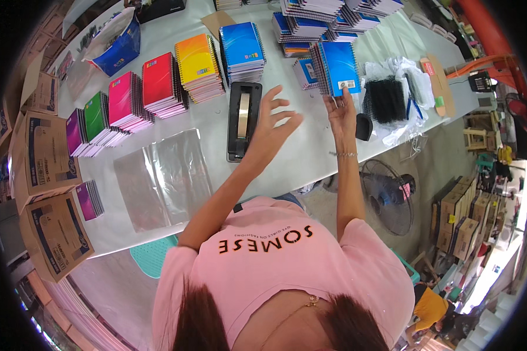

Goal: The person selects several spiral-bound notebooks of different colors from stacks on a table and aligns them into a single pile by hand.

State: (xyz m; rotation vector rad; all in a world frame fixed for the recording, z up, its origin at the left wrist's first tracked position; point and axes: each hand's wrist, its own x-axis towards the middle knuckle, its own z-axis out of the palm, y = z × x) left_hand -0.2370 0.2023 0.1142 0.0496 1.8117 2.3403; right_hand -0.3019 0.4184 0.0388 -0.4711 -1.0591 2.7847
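"Blue spiral notebook (341, 65) — where is it?"
"Above the counter (310, 146), clasped by the right grip (339, 110), thumb at its lower edge."
"And the left grip (284, 105)?"
"Loose — fingers spread, just beside the black tape dispenser (243, 120)."
"What else is there?"
"A yellow notebook stack (199, 65), a red notebook stack (164, 85) and clear plastic sheeting (164, 181)."

I log glossy, smooth card covers on the blue notebook (339, 59) and the red notebooks (158, 77) — layered paper edges below. Clear plastic sheet (164, 186) looks shiny and creased, tape dispenser (236, 144) hard black plastic; I tag cardboard box (45, 153) matt, pink shirt (281, 263) matt cloth.
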